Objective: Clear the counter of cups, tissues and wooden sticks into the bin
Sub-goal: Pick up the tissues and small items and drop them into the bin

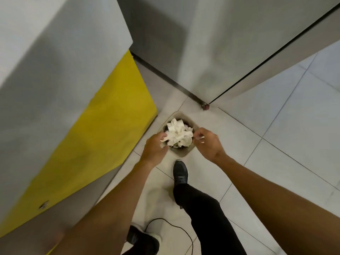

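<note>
Pale tiled floor [276, 172], yellow cabinet panel [110, 135], grey steel fridge doors [211, 43]

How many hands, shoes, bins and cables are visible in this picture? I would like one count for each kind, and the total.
Hands: 2, left hand and right hand
Shoes: 2
Bin: 1
Cable: 1
Total: 6

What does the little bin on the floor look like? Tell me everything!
The bin is small, with a pale beige rim shaped like a rounded square and a dark inside. It looks like plastic. It stands upright on the tiled floor, near the yellow panel. Crumpled white tissues pile above its rim. The left hand and right hand hover over its sides; whether they touch it is unclear. A black shoe stands close by.
</note>
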Demonstrator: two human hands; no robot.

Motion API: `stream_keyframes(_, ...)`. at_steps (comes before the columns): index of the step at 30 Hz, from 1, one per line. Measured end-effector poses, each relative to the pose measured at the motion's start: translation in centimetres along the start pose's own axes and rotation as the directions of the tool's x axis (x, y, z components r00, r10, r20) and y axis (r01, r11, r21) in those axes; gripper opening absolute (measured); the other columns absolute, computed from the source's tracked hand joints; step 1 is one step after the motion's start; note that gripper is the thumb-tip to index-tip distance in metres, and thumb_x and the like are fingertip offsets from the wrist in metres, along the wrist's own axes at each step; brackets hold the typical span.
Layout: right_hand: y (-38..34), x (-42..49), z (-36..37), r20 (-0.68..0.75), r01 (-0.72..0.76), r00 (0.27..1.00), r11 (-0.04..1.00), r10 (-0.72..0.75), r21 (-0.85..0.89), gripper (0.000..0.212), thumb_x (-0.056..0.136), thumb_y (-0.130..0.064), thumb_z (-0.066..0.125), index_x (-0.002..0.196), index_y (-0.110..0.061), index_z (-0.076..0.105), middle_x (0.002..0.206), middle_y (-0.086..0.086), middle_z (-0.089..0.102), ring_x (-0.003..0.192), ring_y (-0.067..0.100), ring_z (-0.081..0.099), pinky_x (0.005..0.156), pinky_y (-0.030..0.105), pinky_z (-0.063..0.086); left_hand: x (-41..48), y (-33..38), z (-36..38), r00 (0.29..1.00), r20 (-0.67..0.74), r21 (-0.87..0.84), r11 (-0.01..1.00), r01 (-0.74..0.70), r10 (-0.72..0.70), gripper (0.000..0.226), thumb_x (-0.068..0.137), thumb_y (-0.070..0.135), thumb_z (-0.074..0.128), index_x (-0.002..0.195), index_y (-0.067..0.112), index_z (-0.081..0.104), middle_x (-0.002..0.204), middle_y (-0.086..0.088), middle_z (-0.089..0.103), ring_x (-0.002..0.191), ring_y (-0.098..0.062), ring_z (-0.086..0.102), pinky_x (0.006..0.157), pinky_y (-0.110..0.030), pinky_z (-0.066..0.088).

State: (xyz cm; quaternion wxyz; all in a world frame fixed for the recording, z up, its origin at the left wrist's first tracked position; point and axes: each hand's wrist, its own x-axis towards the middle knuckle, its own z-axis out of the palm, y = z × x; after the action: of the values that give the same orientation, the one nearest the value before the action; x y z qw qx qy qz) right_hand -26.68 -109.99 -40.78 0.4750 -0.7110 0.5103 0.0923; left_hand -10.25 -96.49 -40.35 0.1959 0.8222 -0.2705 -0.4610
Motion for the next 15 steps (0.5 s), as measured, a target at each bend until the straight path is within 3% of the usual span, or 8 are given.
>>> stream_keyframes(6,-3.1,-3.1,-1.4,0.002,0.041,0.999,0.998,-0.042,0.049,0.010,0.091,-0.019,0.062,0.098,-0.026,0.059,0.103,-0.004,0.062,0.090,0.013,0.060,0.076,0.023,0.053,-4.2,1.1,-2.8,0.998,-0.012,0.034,0.998,-0.055,0.055,0.039,0.090,0.015,0.062,0.128,0.021,0.056,0.127,0.001,0.057,0.112,-0.012,0.053,0.091,-0.032,0.050)
stream_keyframes(10,-6.0,-6.6,-1.7,-0.035,0.109,0.994,0.992,-0.107,0.069,0.013,0.092,-0.022,0.063,0.105,-0.022,0.061,0.106,-0.006,0.063,0.087,0.003,0.059,0.066,0.013,0.046,-8.2,2.4,-5.2,0.987,-0.045,0.006,0.988,-0.154,0.154,0.040,0.090,0.015,0.065,0.129,0.015,0.056,0.119,0.000,0.057,0.108,-0.012,0.053,0.092,-0.028,0.047)
stream_keyframes(15,-9.3,-12.5,-1.6,-0.086,0.221,0.973,0.972,-0.214,0.076,0.023,0.092,-0.028,0.063,0.115,-0.028,0.060,0.114,-0.009,0.064,0.104,0.008,0.060,0.091,0.031,0.052,-14.1,3.6,-8.6,0.959,-0.104,-0.046,0.962,-0.269,0.263,0.036,0.090,0.021,0.067,0.124,0.019,0.059,0.116,0.006,0.058,0.107,-0.010,0.055,0.093,-0.026,0.048)
